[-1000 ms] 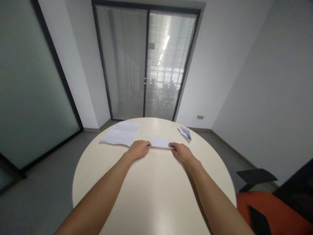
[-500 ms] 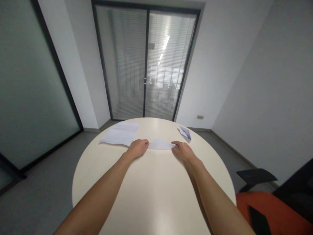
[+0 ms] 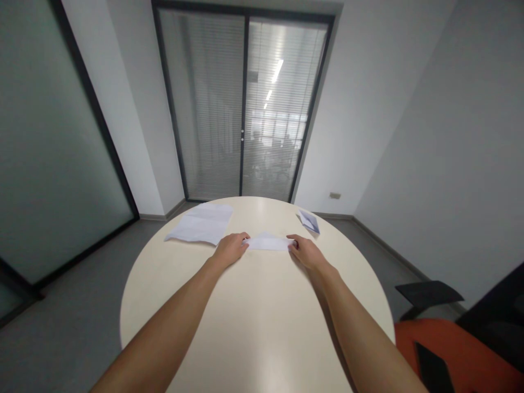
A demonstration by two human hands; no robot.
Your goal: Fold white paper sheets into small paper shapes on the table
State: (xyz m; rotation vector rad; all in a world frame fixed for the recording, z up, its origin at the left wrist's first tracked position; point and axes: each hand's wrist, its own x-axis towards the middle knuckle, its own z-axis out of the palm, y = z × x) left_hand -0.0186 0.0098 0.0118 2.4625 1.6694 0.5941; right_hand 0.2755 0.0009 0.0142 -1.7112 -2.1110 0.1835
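Note:
A folded sheet of white paper (image 3: 268, 243) lies between my hands, with a long straight near edge and a low peak on its far side. My left hand (image 3: 231, 248) pinches its left end between thumb and fingers. At the right end, my right hand (image 3: 306, 251) grips the paper with its fingers curled over the far side and the thumb nearer me. Both hands rest low at the tabletop, and the paper's two ends are partly hidden by the fingers.
The round pale table (image 3: 262, 316) carries a creased white sheet (image 3: 200, 222) at the back left and a small folded paper (image 3: 309, 222) at the back right. An orange chair (image 3: 454, 355) with a black armrest (image 3: 429, 293) stands at the right. Beyond is a glass partition with blinds (image 3: 270, 109).
My fingers have shifted slightly at both ends of the folded paper, whose near strip now looks a little more distinct. The other papers have stayed put.

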